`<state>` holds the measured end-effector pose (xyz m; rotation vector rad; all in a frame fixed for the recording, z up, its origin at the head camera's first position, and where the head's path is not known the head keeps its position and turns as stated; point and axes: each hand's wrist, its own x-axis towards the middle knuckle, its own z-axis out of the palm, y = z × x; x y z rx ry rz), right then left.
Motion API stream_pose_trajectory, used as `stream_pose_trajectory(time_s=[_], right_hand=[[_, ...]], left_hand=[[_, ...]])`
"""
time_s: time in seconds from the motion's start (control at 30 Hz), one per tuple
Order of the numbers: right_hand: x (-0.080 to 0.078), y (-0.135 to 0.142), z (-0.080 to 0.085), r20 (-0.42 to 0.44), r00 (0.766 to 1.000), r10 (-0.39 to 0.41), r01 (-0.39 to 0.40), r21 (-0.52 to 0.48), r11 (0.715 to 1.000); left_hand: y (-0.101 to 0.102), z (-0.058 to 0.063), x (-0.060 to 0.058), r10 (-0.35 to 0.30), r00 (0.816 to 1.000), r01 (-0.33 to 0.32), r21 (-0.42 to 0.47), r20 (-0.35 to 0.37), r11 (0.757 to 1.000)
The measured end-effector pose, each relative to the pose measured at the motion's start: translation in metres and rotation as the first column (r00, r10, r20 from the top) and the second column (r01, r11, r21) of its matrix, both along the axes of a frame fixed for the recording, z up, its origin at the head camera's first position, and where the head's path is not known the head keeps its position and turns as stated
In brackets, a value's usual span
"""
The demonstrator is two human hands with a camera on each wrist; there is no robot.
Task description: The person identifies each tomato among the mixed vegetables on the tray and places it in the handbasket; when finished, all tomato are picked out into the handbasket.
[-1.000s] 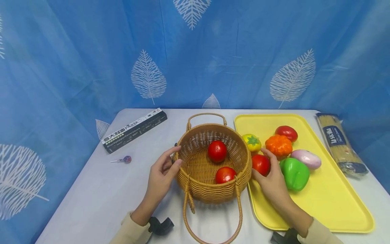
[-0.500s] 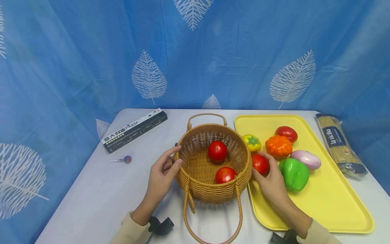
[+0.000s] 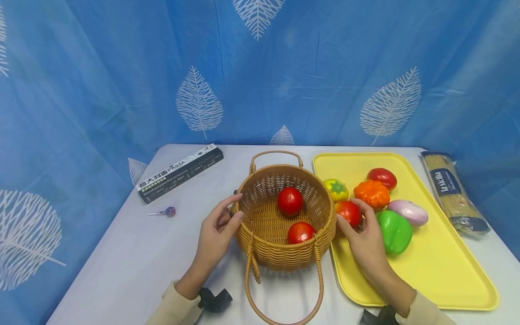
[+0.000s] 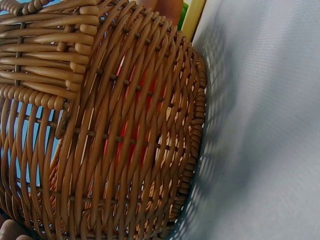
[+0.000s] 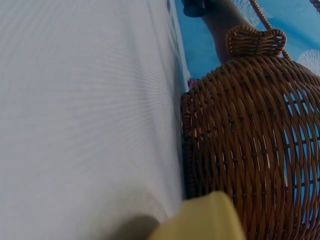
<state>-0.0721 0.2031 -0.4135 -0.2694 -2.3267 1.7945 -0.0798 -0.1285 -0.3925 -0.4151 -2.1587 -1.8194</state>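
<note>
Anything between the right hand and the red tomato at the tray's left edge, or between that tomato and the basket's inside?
Nothing visible separates the right hand from the red tomato it grips. The right wall of the basket stands between that tomato and the inside; the top is uncovered.

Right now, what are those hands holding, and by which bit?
The left hand holds the basket by its left side. The right hand seems to grip the tomato beside the basket by its near side.
</note>
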Motion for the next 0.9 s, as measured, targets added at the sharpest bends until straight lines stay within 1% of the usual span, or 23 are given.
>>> stream_pose_trajectory(time_s=[0.17,0.3,0.47,0.73,0.9], right_hand=[[0.000,-0.001,0.001,-0.054,0.999,0.002,-0.005,-0.050,0.999],[0.000,-0.002,0.002,-0.074,0.997,-0.005,0.000,-0.075,0.997],[0.000,-0.001,0.003,-0.102,0.995,-0.019,0.005,-0.130,0.991],[0.001,-0.002,0.009,-0.147,0.986,-0.075,0.045,-0.203,0.978],[0.002,-0.001,0.014,-0.160,0.985,-0.069,0.028,-0.245,0.969]], left_hand=[[0.000,-0.001,0.000,0.000,1.000,0.000,0.000,0.001,1.000],[0.000,-0.001,0.000,-0.001,1.000,0.001,-0.002,0.005,1.000],[-0.001,-0.001,0.000,-0.003,1.000,0.003,0.001,0.008,1.000],[-0.001,-0.001,0.000,-0.002,1.000,0.002,-0.006,0.012,1.000],[-0.001,-0.001,0.000,-0.003,1.000,0.003,-0.003,0.002,1.000]])
